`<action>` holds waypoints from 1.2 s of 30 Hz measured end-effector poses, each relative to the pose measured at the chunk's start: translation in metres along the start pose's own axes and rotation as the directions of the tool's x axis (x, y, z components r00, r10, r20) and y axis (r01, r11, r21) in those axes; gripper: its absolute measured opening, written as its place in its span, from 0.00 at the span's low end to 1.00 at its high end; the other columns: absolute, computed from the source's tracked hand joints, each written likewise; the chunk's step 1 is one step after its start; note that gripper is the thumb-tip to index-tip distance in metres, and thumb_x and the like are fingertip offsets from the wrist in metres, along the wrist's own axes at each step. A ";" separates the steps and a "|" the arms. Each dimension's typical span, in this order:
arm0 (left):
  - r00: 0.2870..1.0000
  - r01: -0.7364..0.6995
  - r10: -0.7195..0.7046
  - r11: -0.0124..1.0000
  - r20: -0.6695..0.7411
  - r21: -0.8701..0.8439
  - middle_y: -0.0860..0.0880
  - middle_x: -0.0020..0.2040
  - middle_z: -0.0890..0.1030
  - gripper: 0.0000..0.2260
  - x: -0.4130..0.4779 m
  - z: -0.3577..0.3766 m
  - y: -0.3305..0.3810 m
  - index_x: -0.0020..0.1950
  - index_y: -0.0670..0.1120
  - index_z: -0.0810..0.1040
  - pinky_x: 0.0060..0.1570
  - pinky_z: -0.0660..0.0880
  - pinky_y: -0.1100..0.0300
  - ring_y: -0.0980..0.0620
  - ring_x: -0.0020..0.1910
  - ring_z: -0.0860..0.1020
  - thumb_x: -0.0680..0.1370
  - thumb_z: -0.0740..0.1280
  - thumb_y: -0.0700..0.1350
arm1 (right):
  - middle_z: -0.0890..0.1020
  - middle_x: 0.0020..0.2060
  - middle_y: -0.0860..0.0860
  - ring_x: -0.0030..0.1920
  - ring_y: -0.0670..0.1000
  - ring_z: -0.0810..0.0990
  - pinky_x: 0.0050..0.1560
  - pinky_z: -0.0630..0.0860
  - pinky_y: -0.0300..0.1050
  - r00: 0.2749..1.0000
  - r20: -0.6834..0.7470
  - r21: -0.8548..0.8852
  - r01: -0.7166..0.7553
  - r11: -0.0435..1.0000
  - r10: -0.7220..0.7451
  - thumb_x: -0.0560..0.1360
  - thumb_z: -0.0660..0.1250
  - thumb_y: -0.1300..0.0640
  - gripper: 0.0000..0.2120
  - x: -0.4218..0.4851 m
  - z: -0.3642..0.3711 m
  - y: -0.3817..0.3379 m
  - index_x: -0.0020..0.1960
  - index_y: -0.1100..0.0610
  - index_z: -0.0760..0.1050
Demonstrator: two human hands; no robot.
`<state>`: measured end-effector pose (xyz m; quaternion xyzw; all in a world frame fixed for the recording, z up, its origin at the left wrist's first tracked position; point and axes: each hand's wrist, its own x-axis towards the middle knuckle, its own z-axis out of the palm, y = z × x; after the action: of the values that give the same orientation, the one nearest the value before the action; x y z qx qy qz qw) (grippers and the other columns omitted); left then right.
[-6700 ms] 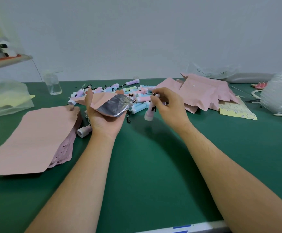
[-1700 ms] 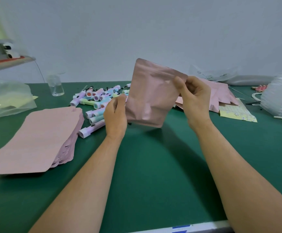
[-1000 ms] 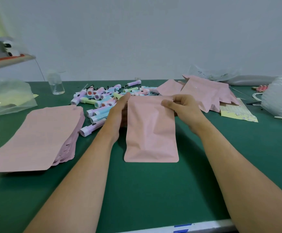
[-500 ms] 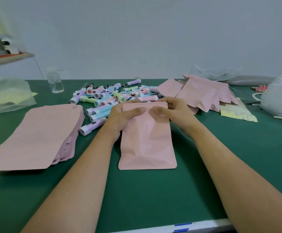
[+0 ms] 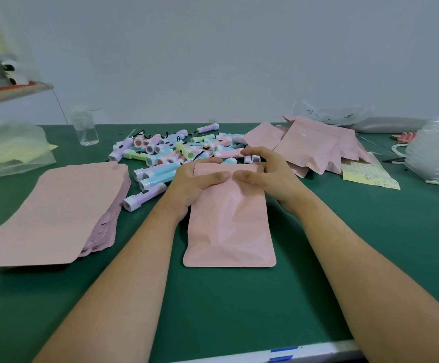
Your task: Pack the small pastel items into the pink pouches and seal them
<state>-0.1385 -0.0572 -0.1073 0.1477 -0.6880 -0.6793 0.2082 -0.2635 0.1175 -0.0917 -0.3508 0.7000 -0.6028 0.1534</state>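
Pink pouch [image 5: 229, 226]: lying flat on the green table [image 5: 213, 310], just beside the pastel items [image 5: 176, 150]. Left hand [image 5: 194, 184] and right hand [image 5: 273, 176] pinch its top edge, thumbs pressed on top (presumably closing the seal).

Clear bottle [image 5: 85, 129] far left, yellow patterned sheet [image 5: 367, 174] right, on green table [image 5: 213, 305].

Pink pouch [image 5: 229, 226] — left hand [image 5: 189, 182] and right hand [image 5: 273, 176] pinch its top.
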 end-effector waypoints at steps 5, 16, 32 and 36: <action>1.000 -0.009 0.009 1.000 -0.015 -0.005 0.54 0.51 0.89 0.19 0.001 0.002 -0.001 0.58 0.57 0.87 0.47 0.84 0.58 0.53 0.50 0.87 0.68 0.85 0.47 | 0.73 0.41 0.57 0.41 0.55 0.76 0.56 0.79 0.66 1.000 0.003 -0.002 -0.004 1.000 0.004 0.66 0.82 0.53 0.26 0.002 -0.001 0.000 0.60 0.41 0.77; 0.999 0.014 -0.018 0.997 -0.048 -0.080 0.48 0.60 0.86 0.23 0.007 -0.004 -0.001 0.69 0.51 0.82 0.53 0.81 0.57 0.51 0.55 0.84 0.75 0.79 0.52 | 0.80 0.46 0.61 0.44 0.59 0.85 0.55 0.82 0.66 0.998 -0.039 0.070 -0.040 0.997 0.043 0.59 0.84 0.52 0.30 0.006 -0.018 0.007 0.59 0.44 0.78; 0.993 -0.112 0.111 0.993 -0.033 -0.038 0.51 0.50 0.89 0.19 0.008 -0.003 -0.009 0.67 0.55 0.82 0.50 0.82 0.60 0.51 0.52 0.87 0.77 0.79 0.47 | 0.88 0.42 0.50 0.42 0.50 0.87 0.39 0.81 0.39 0.999 0.031 -0.023 -0.039 0.999 0.039 0.69 0.82 0.56 0.13 0.000 -0.018 0.002 0.52 0.49 0.85; 0.995 -0.095 0.096 0.995 -0.026 0.036 0.63 0.46 0.87 0.28 0.005 0.001 -0.005 0.69 0.56 0.79 0.46 0.81 0.66 0.61 0.48 0.86 0.71 0.83 0.53 | 0.85 0.36 0.47 0.39 0.48 0.85 0.40 0.79 0.40 0.999 0.038 -0.049 0.012 0.999 -0.010 0.69 0.82 0.58 0.15 0.002 -0.020 0.004 0.53 0.48 0.83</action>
<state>-0.1439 -0.0593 -0.1121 0.1278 -0.7029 -0.6546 0.2473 -0.2787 0.1309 -0.0908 -0.3696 0.7098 -0.5793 0.1548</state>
